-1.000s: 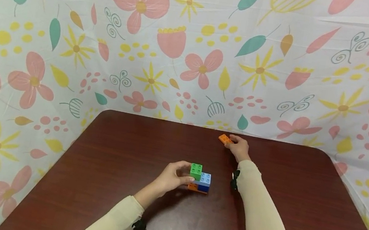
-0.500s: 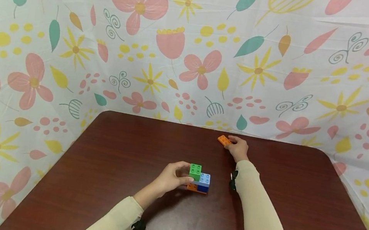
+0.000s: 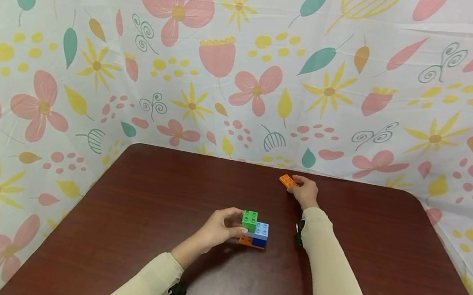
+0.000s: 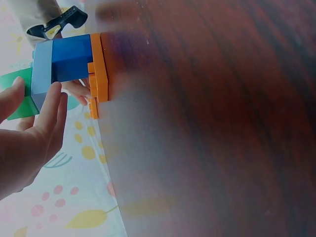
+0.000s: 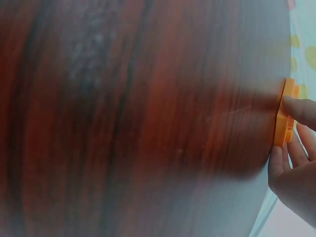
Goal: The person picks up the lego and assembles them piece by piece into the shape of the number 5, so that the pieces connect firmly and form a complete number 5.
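In the head view my left hand (image 3: 218, 228) grips a small stack of toy bricks near the middle of the table. Its thumb and fingers lie along a green brick (image 3: 249, 217) on top and a light blue brick (image 3: 262, 230) under it. Below these are a dark blue brick (image 4: 71, 58) and a flat orange brick (image 4: 100, 69) as the base, on the table. Farther back, my right hand (image 3: 305, 193) pinches another flat orange brick (image 3: 288, 181) by its edges. In the right wrist view this orange brick (image 5: 282, 118) lies flat at the table surface between thumb and fingers.
Both hands work over a dark reddish-brown table (image 3: 160, 177) with rounded back corners. A white cloth (image 3: 228, 76) printed with flowers and leaves hangs right behind its back edge and along the sides. Black straps (image 3: 178, 291) sit on the wrists.
Both hands keep their holds on the bricks. The whole scene shifts slightly in the head view; neither brick stack nor orange brick visibly moves on the table.
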Demonstrator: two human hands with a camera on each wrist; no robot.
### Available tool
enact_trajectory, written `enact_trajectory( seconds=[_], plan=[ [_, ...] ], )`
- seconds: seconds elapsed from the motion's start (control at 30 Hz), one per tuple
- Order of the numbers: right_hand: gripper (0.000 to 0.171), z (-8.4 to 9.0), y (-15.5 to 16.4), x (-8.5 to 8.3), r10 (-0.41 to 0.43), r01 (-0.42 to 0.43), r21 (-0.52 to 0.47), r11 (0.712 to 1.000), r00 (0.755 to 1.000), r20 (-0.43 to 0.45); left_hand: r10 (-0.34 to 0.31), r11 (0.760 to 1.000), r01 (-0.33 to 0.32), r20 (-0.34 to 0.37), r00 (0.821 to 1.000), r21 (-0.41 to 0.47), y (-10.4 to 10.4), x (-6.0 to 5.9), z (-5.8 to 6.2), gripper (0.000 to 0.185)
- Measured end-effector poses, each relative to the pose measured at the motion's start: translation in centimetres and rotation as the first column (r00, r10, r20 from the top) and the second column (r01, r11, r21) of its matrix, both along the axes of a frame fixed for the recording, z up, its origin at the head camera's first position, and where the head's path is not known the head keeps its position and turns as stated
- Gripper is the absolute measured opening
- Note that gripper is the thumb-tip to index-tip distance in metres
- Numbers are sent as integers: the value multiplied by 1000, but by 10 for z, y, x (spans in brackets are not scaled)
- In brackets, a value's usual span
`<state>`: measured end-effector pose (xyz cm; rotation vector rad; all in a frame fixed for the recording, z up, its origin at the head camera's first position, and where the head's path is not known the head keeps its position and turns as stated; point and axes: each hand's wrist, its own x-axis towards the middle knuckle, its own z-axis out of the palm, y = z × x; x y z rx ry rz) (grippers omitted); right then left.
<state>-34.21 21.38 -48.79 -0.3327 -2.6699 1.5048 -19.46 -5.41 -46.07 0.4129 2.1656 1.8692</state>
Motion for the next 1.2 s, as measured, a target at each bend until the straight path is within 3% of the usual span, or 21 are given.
enact_trajectory(
  seconds=[0.33, 0.6, 1.2],
  plan=[
    [46, 4, 4, 1, -18, 17, -51, 999, 1000, -6, -4, 1000, 4, -1, 1000, 15, 0, 0, -1, 39],
    [45, 11, 8, 4, 15, -17, -105, 994, 1000, -21, -8, 1000, 8, -2, 1000, 21, 0, 1, -3, 38],
    [42, 11, 22, 14, 90, -95, -88, 992, 994, -60, -8, 1000, 8, -10, 1000, 19, 0, 1, -3, 40]
  ],
)
